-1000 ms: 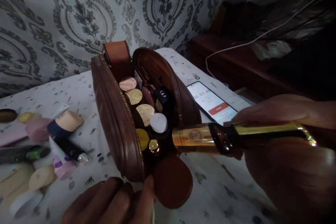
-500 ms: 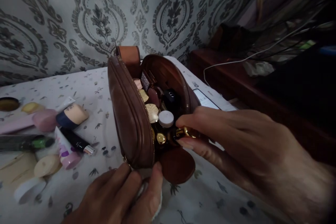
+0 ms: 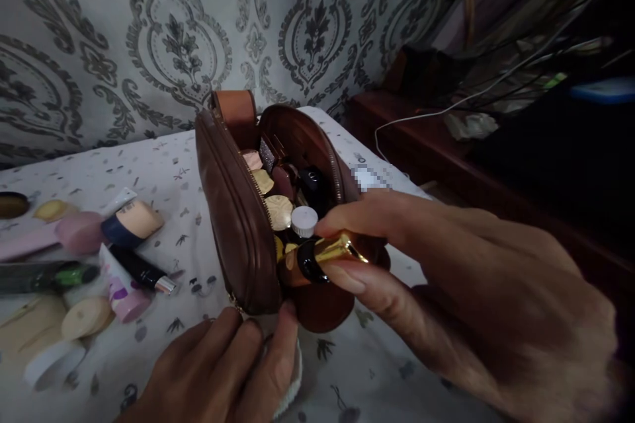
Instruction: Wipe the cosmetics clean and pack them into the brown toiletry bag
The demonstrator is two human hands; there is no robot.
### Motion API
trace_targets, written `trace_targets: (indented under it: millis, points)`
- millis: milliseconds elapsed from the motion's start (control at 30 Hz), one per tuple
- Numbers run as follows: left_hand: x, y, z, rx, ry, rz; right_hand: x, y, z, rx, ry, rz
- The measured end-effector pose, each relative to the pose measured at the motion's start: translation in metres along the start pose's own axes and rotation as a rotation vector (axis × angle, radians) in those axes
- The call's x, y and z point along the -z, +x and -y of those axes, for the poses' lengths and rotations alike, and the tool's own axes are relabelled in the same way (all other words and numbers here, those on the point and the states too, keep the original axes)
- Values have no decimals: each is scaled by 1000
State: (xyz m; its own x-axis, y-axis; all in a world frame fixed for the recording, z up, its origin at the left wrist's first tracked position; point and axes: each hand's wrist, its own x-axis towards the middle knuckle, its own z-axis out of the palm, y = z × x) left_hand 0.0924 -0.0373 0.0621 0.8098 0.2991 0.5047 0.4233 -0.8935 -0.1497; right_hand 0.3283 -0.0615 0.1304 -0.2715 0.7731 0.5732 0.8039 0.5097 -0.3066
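A brown makeup bag (image 3: 238,225) stands unzipped, packed with cosmetics. My right hand (image 3: 461,284) pinches a shiny gold-and-black lipstick tube (image 3: 342,248) between thumb and fingers, over the bag's near end. The tube's brownish far end points left. My left hand (image 3: 218,363) is closed at the bag's near bottom corner, thumb and fingertips against the leather beside the zip pull. Part of a white soft thing (image 3: 292,383) shows beneath this hand. Inside the bag are a white cap (image 3: 304,221), several gold-toned round lids (image 3: 278,211) and a black rounded item (image 3: 311,182).
Left on the patterned sheet lie a pink-handled item (image 3: 79,231), a navy-and-beige container (image 3: 133,221), a purple-and-white tube (image 3: 124,284), a black tube (image 3: 141,269) and a green bottle (image 3: 54,274). A white cable (image 3: 436,112) crosses the dark red furniture (image 3: 397,122) at right.
My right hand has lifted the lipstick tube up and toward me, so more of it shows above the bag. My left hand stays at the bag's corner. The view has shifted slightly.
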Motion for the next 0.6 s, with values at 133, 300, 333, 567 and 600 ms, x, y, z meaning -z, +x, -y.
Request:
trace_targets:
  millis: [133, 300, 333, 567, 600]
  points:
    - [-3, 1, -2, 6, -18, -38, 1, 5, 5, -66, 6, 1]
    - [1, 6, 4, -86, -19, -30, 1, 9, 7, -87, 104, 179]
    - [2, 7, 6, -98, -9, -16, -2, 10, 7, -85, 126, 195]
    - [3, 10, 8, -133, -15, -38, -16, 11, 2, -98, 221, 241]
    - [2, 9, 8, -130, -14, -44, -18, 11, 2, -96, 228, 256]
